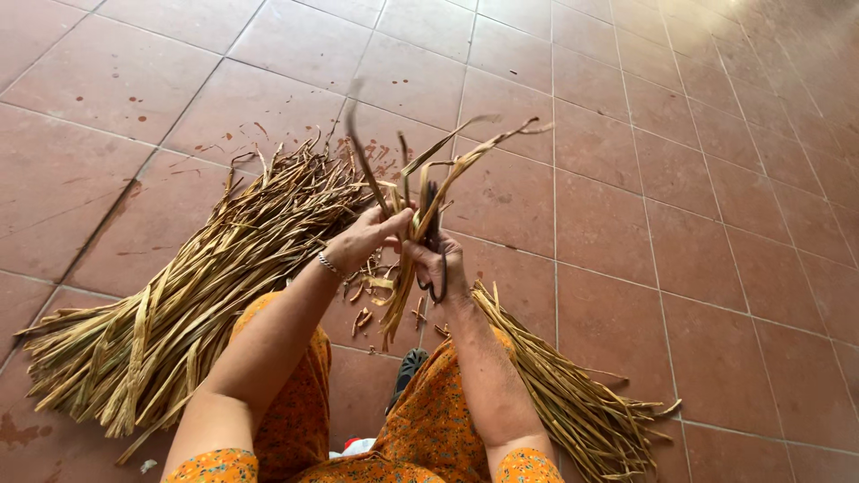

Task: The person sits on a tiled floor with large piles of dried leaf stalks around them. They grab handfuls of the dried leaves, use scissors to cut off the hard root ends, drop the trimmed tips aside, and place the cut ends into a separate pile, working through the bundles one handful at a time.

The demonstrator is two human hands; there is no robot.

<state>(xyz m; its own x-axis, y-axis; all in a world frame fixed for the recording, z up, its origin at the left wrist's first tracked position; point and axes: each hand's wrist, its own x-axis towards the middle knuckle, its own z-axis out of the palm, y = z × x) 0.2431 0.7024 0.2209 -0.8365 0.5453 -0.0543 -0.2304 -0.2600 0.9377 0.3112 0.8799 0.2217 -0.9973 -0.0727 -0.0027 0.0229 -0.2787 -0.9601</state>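
1. Big pile of dried straw-coloured leaf strips, lower left on the red tile floor. It fans out from near the hands down toward the left edge, tips frayed.
2. Left arm comes up from the bottom over an orange patterned garment. Thin bracelet on the wrist.
3. Left hand closed on a small bunch of strips, thumb and fingers pinching the stems at mid-length, above the floor at centre frame.
4. Strips in the bunch stand up and splay: one dark stem tilts up-left, pale curled ends bend to the upper right. Lower ends hang between the two hands.
5. Cut scraps lie on the tile just below the hands, between the knees.
6. Right hand just beside the left, fingers wrapped round dark scissors; handle loop shows below the fingers, blades run up among the strips. Cannot tell if the blades are apart or together.
7. Smaller pile of the same strips, lower right, beside the right forearm, running to the bottom edge.
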